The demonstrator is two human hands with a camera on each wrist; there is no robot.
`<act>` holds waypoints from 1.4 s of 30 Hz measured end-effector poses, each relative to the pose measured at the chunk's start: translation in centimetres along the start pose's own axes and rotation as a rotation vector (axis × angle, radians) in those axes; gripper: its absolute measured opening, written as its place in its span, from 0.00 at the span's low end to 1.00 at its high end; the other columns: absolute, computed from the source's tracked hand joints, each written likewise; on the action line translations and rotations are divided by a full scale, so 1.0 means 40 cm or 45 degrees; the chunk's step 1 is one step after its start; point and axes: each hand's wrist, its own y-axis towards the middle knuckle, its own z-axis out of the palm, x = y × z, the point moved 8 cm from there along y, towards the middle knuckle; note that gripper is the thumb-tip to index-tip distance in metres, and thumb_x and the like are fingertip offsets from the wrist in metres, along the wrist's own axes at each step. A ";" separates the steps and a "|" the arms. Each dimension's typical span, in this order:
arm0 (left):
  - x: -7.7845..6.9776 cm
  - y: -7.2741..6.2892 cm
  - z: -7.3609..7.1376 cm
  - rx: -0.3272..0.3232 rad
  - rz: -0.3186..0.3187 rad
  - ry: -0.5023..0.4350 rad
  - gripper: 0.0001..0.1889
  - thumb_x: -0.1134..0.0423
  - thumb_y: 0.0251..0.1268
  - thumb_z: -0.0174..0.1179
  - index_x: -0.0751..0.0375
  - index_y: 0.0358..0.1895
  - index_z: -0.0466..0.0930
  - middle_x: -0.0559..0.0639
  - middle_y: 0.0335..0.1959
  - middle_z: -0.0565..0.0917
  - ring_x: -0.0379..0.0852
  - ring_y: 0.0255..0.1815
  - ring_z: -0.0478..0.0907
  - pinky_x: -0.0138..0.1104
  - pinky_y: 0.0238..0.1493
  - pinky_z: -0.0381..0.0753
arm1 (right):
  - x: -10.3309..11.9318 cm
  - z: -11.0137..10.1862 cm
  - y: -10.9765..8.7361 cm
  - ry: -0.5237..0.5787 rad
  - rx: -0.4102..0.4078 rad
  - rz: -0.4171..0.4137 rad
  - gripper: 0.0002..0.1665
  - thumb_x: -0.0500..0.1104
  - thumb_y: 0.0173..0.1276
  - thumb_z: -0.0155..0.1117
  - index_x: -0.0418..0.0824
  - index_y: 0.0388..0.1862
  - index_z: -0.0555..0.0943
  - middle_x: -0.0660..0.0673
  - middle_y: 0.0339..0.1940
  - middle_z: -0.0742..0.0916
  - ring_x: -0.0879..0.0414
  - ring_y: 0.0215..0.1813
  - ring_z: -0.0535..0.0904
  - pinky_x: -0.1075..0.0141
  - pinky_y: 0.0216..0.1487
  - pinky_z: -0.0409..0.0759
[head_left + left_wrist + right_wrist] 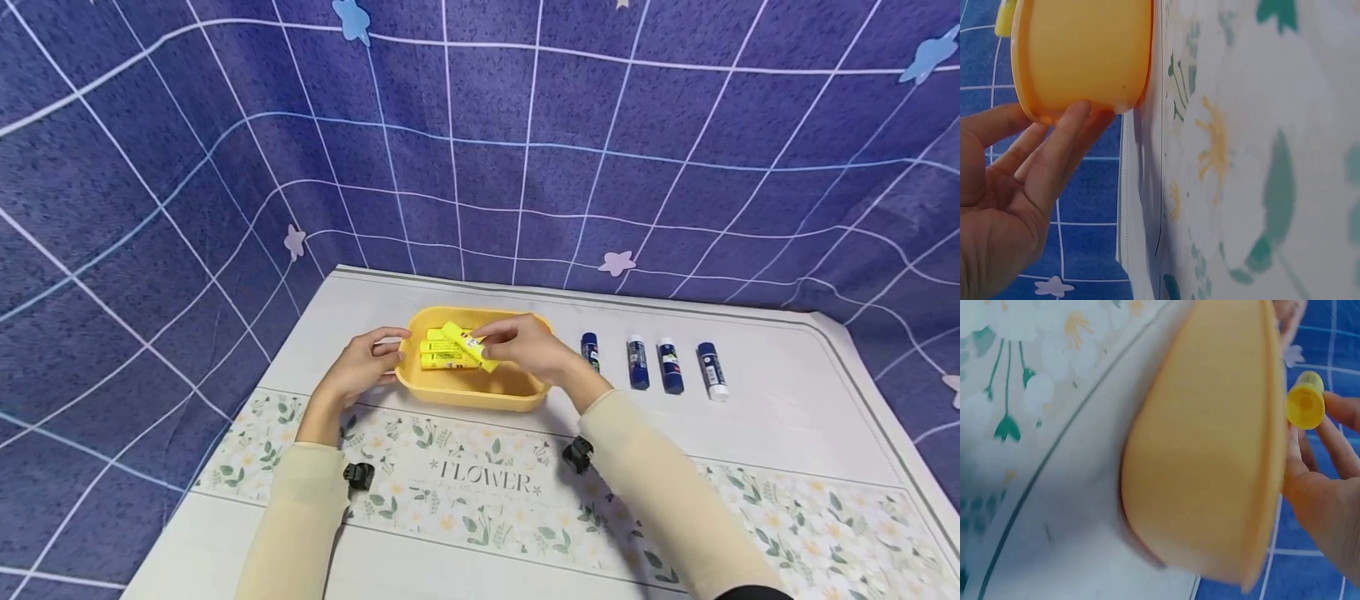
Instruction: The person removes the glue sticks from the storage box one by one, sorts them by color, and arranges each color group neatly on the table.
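Note:
A yellow plastic basin (468,399) stands on the table with several yellow glue sticks (448,361) lying at its left side. Over these, my right hand (534,346) pinches another yellow glue stick (471,345) between thumb and fingers, tilted across the others. In the right wrist view the round end of this glue stick (1305,407) shows above the basin's rim. My left hand (360,364) touches the basin's left end; in the left wrist view its fairly straight fingers (1063,147) rest against the outer wall and rim.
Right of the basin lie several blue glue sticks, one (590,350) close to the right forearm and one (712,371) farthest right. A flower-print cloth (480,512) covers the table. Behind hangs a blue gridded curtain (495,192).

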 end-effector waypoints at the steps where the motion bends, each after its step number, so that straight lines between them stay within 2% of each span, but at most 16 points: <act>1: -0.001 0.000 0.001 0.001 0.000 0.002 0.25 0.68 0.78 0.55 0.58 0.75 0.68 0.68 0.72 0.75 0.66 0.67 0.79 0.46 0.57 0.89 | 0.001 -0.017 -0.011 0.027 -0.033 0.007 0.22 0.28 0.68 0.67 0.33 0.61 0.84 0.41 0.45 0.88 0.59 0.43 0.83 0.67 0.52 0.88; 5: -0.001 0.002 0.003 -0.006 -0.009 0.016 0.25 0.68 0.78 0.55 0.57 0.75 0.69 0.67 0.72 0.75 0.65 0.67 0.80 0.47 0.57 0.89 | 0.004 -0.085 -0.065 0.135 -0.139 0.009 0.24 0.27 0.68 0.65 0.31 0.63 0.82 0.36 0.57 0.88 0.56 0.52 0.84 0.67 0.55 0.87; 9: 0.000 0.004 0.001 -0.014 -0.009 0.029 0.24 0.68 0.78 0.55 0.57 0.74 0.70 0.67 0.71 0.76 0.65 0.66 0.80 0.47 0.56 0.90 | -0.005 -0.148 -0.135 0.211 -0.215 0.023 0.26 0.27 0.70 0.63 0.31 0.67 0.79 0.34 0.70 0.81 0.55 0.60 0.82 0.66 0.62 0.85; 14: -0.003 0.002 0.002 -0.002 0.001 0.022 0.25 0.68 0.78 0.55 0.59 0.75 0.68 0.68 0.71 0.75 0.66 0.66 0.80 0.48 0.57 0.89 | -0.059 -0.216 -0.241 0.254 -0.325 0.076 0.28 0.29 0.72 0.62 0.31 0.71 0.75 0.33 0.69 0.81 0.60 0.56 0.83 0.68 0.62 0.85; 18: -0.003 0.003 0.006 0.013 0.004 0.010 0.25 0.68 0.78 0.55 0.60 0.75 0.68 0.69 0.71 0.75 0.67 0.66 0.80 0.48 0.57 0.89 | -0.127 -0.250 -0.329 0.258 -0.407 0.139 0.30 0.31 0.72 0.63 0.29 0.72 0.73 0.42 0.57 0.85 0.62 0.51 0.83 0.71 0.58 0.86; 20: -0.004 0.003 0.006 0.015 0.009 0.012 0.25 0.68 0.78 0.55 0.60 0.75 0.68 0.69 0.71 0.76 0.66 0.65 0.80 0.48 0.56 0.89 | -0.165 -0.255 -0.367 0.235 -0.438 0.194 0.30 0.32 0.72 0.63 0.29 0.72 0.73 0.48 0.49 0.86 0.63 0.45 0.83 0.73 0.51 0.87; 23: -0.008 0.003 0.004 0.014 0.016 0.017 0.25 0.68 0.78 0.55 0.60 0.75 0.68 0.69 0.71 0.76 0.66 0.65 0.80 0.47 0.55 0.90 | -0.214 -0.248 -0.407 0.196 -0.483 0.289 0.30 0.33 0.71 0.64 0.30 0.71 0.74 0.51 0.43 0.87 0.63 0.40 0.81 0.73 0.44 0.86; 28: -0.015 0.003 0.005 0.022 0.025 0.020 0.25 0.68 0.78 0.55 0.59 0.76 0.67 0.69 0.71 0.75 0.65 0.64 0.81 0.46 0.56 0.89 | -0.258 -0.227 -0.439 0.098 -0.547 0.385 0.28 0.34 0.70 0.65 0.31 0.69 0.77 0.41 0.51 0.86 0.60 0.43 0.82 0.72 0.44 0.87; 32: -0.018 0.003 0.006 0.021 0.030 0.029 0.26 0.68 0.79 0.54 0.59 0.76 0.67 0.69 0.72 0.75 0.65 0.64 0.81 0.47 0.56 0.89 | -0.264 -0.207 -0.455 -0.063 -0.571 0.414 0.26 0.34 0.69 0.65 0.30 0.66 0.79 0.34 0.53 0.86 0.57 0.44 0.82 0.70 0.42 0.87; 37: -0.022 0.005 0.002 0.011 0.037 0.043 0.26 0.67 0.79 0.54 0.59 0.77 0.67 0.68 0.72 0.75 0.66 0.64 0.81 0.47 0.56 0.89 | -0.253 -0.184 -0.462 -0.259 -0.601 0.447 0.26 0.35 0.66 0.69 0.34 0.64 0.82 0.38 0.45 0.88 0.55 0.39 0.80 0.68 0.34 0.82; 42: -0.020 0.004 0.007 0.024 0.054 0.041 0.26 0.67 0.79 0.54 0.59 0.77 0.66 0.68 0.72 0.75 0.66 0.64 0.81 0.47 0.56 0.89 | -0.245 -0.163 -0.466 -0.372 -0.630 0.432 0.26 0.37 0.63 0.71 0.36 0.61 0.83 0.43 0.38 0.88 0.56 0.36 0.80 0.69 0.31 0.80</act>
